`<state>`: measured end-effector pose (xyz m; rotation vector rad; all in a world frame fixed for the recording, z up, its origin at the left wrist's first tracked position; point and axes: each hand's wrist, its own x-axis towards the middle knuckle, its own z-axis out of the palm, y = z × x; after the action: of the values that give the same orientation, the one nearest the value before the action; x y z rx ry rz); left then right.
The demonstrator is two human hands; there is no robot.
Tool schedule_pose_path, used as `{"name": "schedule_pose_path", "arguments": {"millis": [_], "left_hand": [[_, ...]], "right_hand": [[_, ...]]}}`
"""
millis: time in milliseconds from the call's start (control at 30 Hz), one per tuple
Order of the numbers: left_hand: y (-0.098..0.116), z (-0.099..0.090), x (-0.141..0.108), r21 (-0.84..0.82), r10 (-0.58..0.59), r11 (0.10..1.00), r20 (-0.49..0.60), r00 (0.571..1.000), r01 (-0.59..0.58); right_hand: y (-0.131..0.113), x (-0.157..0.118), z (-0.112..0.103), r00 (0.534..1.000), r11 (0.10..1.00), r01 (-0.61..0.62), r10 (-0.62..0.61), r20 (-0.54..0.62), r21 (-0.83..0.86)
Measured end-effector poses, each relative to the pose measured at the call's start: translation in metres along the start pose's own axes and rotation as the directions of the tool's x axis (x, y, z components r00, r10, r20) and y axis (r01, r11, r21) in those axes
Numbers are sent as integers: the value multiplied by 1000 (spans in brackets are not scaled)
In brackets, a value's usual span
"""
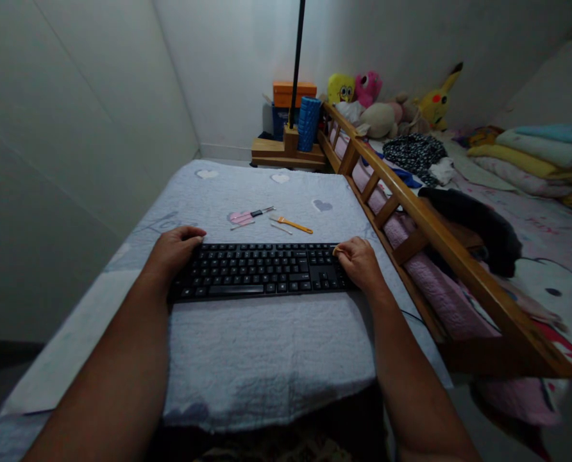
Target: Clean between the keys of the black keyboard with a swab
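1. A bed (536,224) fills the right side of the frame, with folded bedding (546,151) stacked near the right edge.
2. A pale blue, quilted cloth (271,340) with heart patterns covers the work surface through the middle of the frame.
3. A wooden rail (411,194) slants from the upper centre to the lower right, between that surface and the bed.
4. The black keyboard (252,273) lies flat on the cloth at the centre of the frame, its long side running left to right.
5. The left hand (173,250), left of centre, touches the keyboard's left end, thumb near the upper corner; whether its fingers close around the edge I cannot tell.
6. The right hand (363,260), right of centre, pinches a small tan piece over the keyboard's upper right part.
7. At the upper centre, an orange box (294,94) and a blue roller (309,125) stand near a black pole (297,58).
8. An orange brush (295,225) lies above the keyboard, just right of centre.
9. A dark-handled tool (257,213) lies to its left, slightly higher in the frame.
10. Two thin white sticks lie near these: one (242,225) below the tool, one (282,228) beside the brush.
11. The tan piece (337,250) shows at the right hand's fingertips.
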<state>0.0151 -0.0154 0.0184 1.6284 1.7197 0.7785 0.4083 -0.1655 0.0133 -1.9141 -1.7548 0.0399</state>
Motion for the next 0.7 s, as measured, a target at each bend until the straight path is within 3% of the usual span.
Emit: {"name": "schedule_pose_path", "arguments": {"millis": [500, 700], "left_hand": [[5, -1, -3, -3, -21, 1000, -5, 1000, 21], [2, 0, -3, -17, -22, 1000, 3, 1000, 22]], "right_hand": [[-7, -9, -24, 981, 986, 88, -111, 162, 143], [-7, -7, -21, 991, 991, 75, -88, 105, 114]]}}
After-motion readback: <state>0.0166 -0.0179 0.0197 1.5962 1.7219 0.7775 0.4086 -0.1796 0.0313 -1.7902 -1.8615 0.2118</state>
